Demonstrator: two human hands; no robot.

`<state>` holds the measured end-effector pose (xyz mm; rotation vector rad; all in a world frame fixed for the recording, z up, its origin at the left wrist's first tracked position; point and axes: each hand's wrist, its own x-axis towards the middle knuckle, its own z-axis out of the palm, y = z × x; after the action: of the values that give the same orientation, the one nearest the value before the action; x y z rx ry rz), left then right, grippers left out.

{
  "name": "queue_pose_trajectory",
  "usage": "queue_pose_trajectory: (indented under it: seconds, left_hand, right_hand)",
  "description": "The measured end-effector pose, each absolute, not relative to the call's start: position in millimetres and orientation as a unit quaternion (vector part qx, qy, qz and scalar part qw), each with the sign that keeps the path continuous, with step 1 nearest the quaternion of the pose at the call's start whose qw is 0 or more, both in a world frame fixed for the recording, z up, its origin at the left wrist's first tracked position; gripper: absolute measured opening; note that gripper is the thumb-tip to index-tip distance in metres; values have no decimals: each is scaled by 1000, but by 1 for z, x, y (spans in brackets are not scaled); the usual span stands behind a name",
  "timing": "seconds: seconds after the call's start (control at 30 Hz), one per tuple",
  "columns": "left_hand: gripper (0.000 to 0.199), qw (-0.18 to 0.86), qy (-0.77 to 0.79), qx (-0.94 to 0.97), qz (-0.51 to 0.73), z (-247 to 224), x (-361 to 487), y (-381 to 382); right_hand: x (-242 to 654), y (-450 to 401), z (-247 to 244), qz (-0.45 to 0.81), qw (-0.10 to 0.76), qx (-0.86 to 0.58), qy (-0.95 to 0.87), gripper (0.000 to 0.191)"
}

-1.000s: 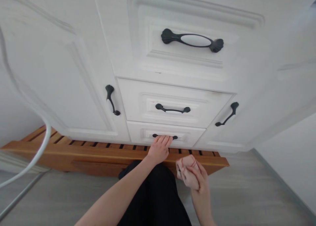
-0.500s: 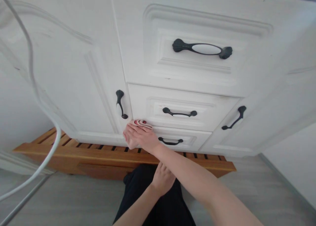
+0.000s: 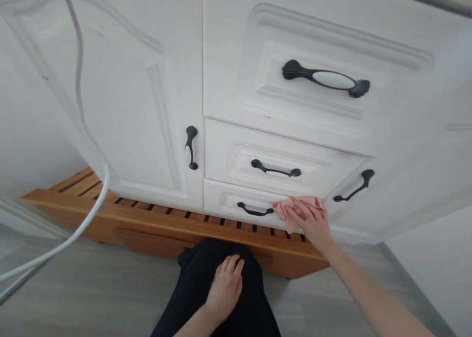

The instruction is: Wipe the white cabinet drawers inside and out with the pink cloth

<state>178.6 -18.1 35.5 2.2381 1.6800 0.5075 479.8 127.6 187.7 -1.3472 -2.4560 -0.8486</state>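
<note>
A pink and white cloth (image 3: pixel 289 219) lies under my right hand (image 3: pixel 311 221), pressed against the right end of the lowest drawer (image 3: pixel 229 204) of a white cabinet. My right fingers hold the cloth just right of that drawer's dark handle (image 3: pixel 255 210). My left hand (image 3: pixel 225 283) rests on my dark-clothed knee, its fingers loosely curved and slightly apart, with nothing in it.
Above are two more drawers with dark handles (image 3: pixel 276 169), and cabinet doors with handles (image 3: pixel 191 148) stand on both sides. A slatted wooden bench (image 3: pixel 165 224) runs below the cabinet. A white cable (image 3: pixel 79 81) hangs at the left.
My right hand has moved with the cloth from the lowest drawer's left side to its right end. My left hand now shows fully on my knee, no longer under the right forearm. The view has shifted.
</note>
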Motion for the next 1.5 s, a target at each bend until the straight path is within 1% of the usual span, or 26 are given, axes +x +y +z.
queue_pose_trajectory:
  seconds: [0.1, 0.17, 0.23, 0.27, 0.37, 0.47, 0.5, 0.57, 0.63, 0.8, 0.87, 0.97, 1.03, 1.1, 1.23, 1.4, 1.5]
  left_hand:
    - [48, 166, 587, 774, 173, 41, 180, -18]
    - [47, 175, 588, 770, 173, 43, 180, -18]
    - [48, 184, 592, 766, 172, 43, 180, -18]
    - [49, 188, 593, 764, 173, 43, 180, -18]
    - [49, 196, 591, 761, 181, 43, 182, -19]
    - [47, 195, 591, 759, 191, 41, 183, -20]
    - [47, 195, 593, 757, 194, 40, 182, -20]
    - [46, 193, 594, 755, 199, 38, 182, -20]
    - [47, 188, 592, 757, 204, 36, 181, -19]
    - [46, 177, 593, 751, 231, 34, 181, -20]
    - [45, 177, 596, 746, 237, 33, 181, -19]
    - [44, 176, 595, 746, 241, 32, 180, -15]
    - [43, 175, 593, 746, 247, 31, 179, -12]
    - [41, 178, 590, 745, 255, 30, 179, -10]
    - [39, 194, 584, 739, 272, 28, 178, -10]
    - [38, 207, 580, 738, 276, 30, 174, -12]
    - [39, 214, 578, 737, 277, 32, 172, -13]
  right_hand:
    - [519, 114, 180, -311, 119, -498, -800, 57]
    - [534, 105, 171, -305, 142, -514, -789, 50]
    - [535, 96, 163, -266, 187, -514, -794, 45]
    - [530, 92, 161, -240, 222, -517, -791, 44]
    - [486, 89, 165, -183, 344, -546, -742, 45]
    - [412, 103, 177, -171, 445, -525, -705, 44]
    - [385, 111, 180, -180, 473, -506, -698, 43]
    - [334, 128, 180, -228, 492, -508, -669, 41]
    - [289, 140, 173, -240, 466, -486, -699, 39]
    - [208, 148, 163, -172, 323, -445, -817, 48]
    - [190, 149, 169, -158, 265, -418, -854, 49]
    - [187, 153, 181, -163, 186, -333, -910, 47]
    - [199, 152, 184, -172, 160, -282, -930, 41]
    - [221, 149, 183, -176, 153, -277, -932, 36]
    - [279, 136, 174, -179, 157, -339, -910, 38]
    - [354, 125, 166, -203, 152, -422, -870, 51]
    - [402, 116, 163, -229, 157, -466, -840, 49]
